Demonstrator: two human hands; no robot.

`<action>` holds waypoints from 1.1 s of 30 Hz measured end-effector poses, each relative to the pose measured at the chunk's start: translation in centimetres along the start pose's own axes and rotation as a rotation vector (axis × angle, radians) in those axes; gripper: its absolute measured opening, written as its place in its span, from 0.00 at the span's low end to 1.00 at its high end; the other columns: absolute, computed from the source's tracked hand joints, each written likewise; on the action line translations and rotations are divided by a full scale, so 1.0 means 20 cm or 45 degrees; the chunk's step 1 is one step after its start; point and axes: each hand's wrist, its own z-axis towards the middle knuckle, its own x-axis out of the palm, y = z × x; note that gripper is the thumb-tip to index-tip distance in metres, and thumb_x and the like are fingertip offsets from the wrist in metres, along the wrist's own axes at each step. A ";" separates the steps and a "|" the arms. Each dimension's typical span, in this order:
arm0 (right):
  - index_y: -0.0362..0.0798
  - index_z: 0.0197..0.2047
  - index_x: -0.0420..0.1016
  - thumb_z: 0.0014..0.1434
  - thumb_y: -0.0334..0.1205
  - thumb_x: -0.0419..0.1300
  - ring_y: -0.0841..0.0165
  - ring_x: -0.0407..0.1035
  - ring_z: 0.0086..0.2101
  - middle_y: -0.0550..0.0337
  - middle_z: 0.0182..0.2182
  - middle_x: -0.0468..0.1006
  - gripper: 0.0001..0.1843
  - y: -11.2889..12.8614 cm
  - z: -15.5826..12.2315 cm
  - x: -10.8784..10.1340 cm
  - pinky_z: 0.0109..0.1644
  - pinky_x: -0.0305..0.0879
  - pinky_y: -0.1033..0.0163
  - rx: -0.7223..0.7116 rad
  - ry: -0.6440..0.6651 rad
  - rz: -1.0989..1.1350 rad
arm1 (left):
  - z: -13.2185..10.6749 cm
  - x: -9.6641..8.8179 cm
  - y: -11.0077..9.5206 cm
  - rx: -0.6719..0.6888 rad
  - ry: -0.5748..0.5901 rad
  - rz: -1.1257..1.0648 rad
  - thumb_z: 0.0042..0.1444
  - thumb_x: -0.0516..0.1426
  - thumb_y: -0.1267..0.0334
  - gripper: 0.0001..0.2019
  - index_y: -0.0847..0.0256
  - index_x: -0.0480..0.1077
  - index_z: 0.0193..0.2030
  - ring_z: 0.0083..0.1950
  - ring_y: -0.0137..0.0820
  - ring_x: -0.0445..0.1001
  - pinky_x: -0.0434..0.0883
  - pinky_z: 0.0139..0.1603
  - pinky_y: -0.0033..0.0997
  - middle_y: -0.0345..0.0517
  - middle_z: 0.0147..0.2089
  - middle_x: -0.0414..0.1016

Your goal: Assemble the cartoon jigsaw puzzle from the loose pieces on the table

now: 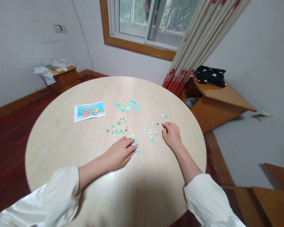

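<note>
Dozens of small, knobbed jigsaw pieces (133, 106), mostly turquoise

From the wearer's head at the near side of the round table (80, 151), the single camera is looking forward and down, sitting close enough to be taking in the left hand (120, 153), the right hand (171, 135) and, higher up, the window (151, 26).
</note>
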 end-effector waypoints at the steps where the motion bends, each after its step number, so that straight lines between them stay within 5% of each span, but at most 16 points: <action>1: 0.45 0.42 0.75 0.55 0.29 0.50 0.58 0.65 0.43 0.48 0.40 0.75 0.16 0.00 0.00 0.00 0.47 0.58 0.52 0.002 0.004 -0.001 | 0.00 0.00 0.00 -0.001 -0.002 -0.002 0.64 0.46 0.66 0.13 0.63 0.69 0.48 0.53 0.38 0.71 0.67 0.57 0.50 0.56 0.51 0.72; 17: 0.45 0.43 0.75 0.54 0.29 0.50 0.58 0.65 0.42 0.48 0.40 0.75 0.17 0.05 0.02 -0.03 0.47 0.58 0.53 -0.016 -0.087 0.047 | -0.01 0.01 0.01 -0.010 0.001 -0.022 0.64 0.46 0.66 0.13 0.62 0.69 0.49 0.54 0.38 0.70 0.66 0.58 0.50 0.56 0.52 0.71; 20: 0.47 0.42 0.76 0.57 0.30 0.50 0.60 0.66 0.42 0.50 0.39 0.75 0.15 0.20 0.07 -0.03 0.47 0.58 0.54 -0.118 -0.007 0.163 | 0.00 0.01 0.00 -0.008 0.000 -0.040 0.64 0.46 0.67 0.13 0.65 0.70 0.48 0.53 0.39 0.70 0.66 0.58 0.50 0.58 0.51 0.72; 27: 0.48 0.40 0.79 0.60 0.36 0.57 0.64 0.66 0.43 0.55 0.40 0.76 0.09 0.78 0.26 0.08 0.48 0.56 0.58 -0.404 0.404 0.384 | 0.01 0.00 -0.01 -0.049 0.012 -0.107 0.62 0.48 0.68 0.13 0.66 0.71 0.47 0.52 0.41 0.69 0.67 0.56 0.50 0.58 0.51 0.71; 33: 0.45 0.41 0.80 0.57 0.43 0.63 0.63 0.65 0.45 0.52 0.41 0.77 0.12 0.96 0.29 0.17 0.48 0.54 0.58 -0.363 0.635 0.232 | 0.01 0.01 -0.01 -0.068 0.030 -0.130 0.60 0.50 0.68 0.12 0.64 0.71 0.47 0.52 0.41 0.69 0.70 0.53 0.46 0.56 0.49 0.72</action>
